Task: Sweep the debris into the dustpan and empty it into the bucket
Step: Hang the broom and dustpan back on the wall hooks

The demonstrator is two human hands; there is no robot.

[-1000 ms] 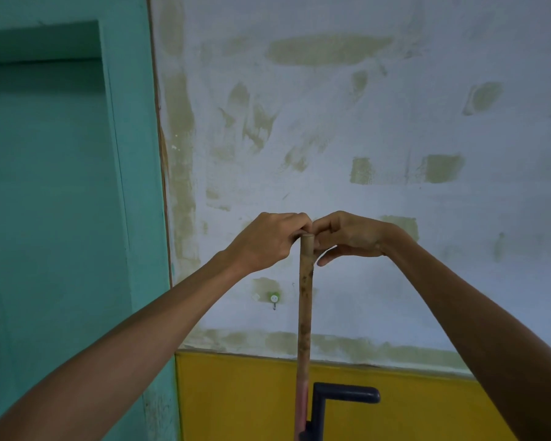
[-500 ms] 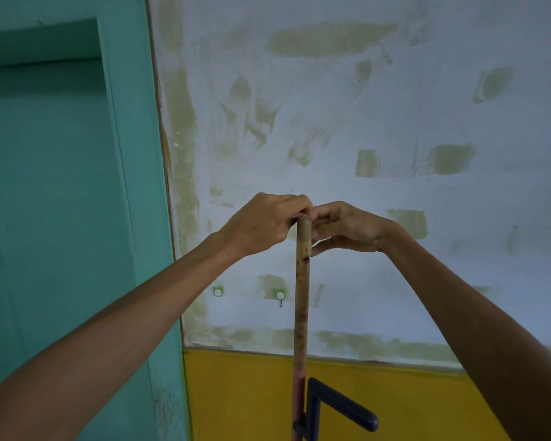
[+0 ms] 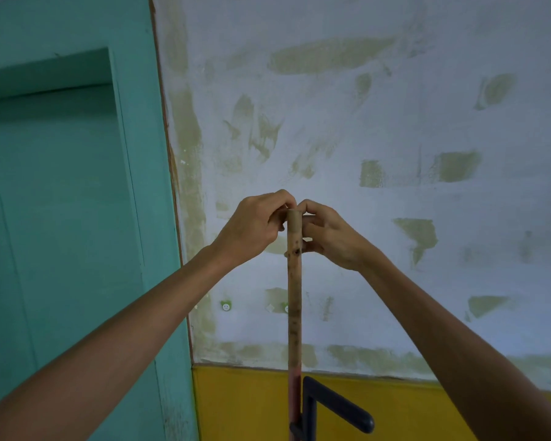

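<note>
While I face the wall (image 3: 395,122), my left hand (image 3: 252,227) and right hand (image 3: 331,237) pinch the stick (image 3: 294,297) top; stiff and light, likely best gripped lower.

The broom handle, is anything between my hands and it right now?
Nothing visible. The left hand and right hand are both at the top end of the broom handle, with fingers on it.
</note>
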